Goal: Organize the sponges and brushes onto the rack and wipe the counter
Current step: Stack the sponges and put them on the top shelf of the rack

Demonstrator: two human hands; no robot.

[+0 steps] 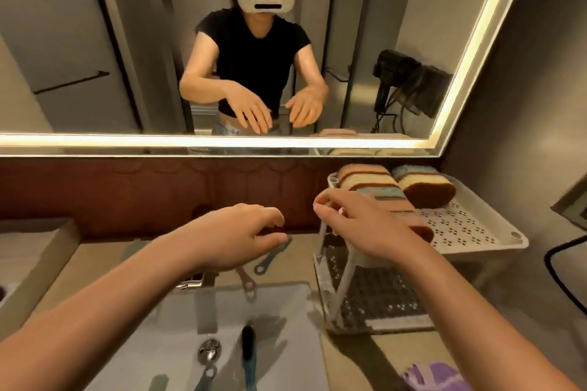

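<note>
- Currently, the left hand (244,236) hovers over the surface (108,267) behind the sink (178,327). Its grip is loosely curled and holds nothing.
- Two brush handles (270,259) lie on the surface under that hand, one teal and one pinkish. Their heads are hidden by the hand and wrist.
- The right hand (362,225) is over the near corner of the rack (476,232), its grip loosely spread. Its fingertips are at the white corner post (321,241); contact cannot be confirmed.
- Striped sponges (365,179) lie on the rack's top tray, their near end covered by the right hand. A further sponge (425,189) lies just beside them at the back.
- The lower tray is dark and perforated, partly hidden by the right forearm.
- A dark-bristled brush (247,343) lies in the sink, its handle cut off at the frame's bottom edge. Other handles beside it are too blurred to identify.
- A purple cloth (435,374) lies on the surface at the bottom right, cropped by the frame and the forearm.
- The mirror (95,41) shows both grips spread with nothing held.
</note>
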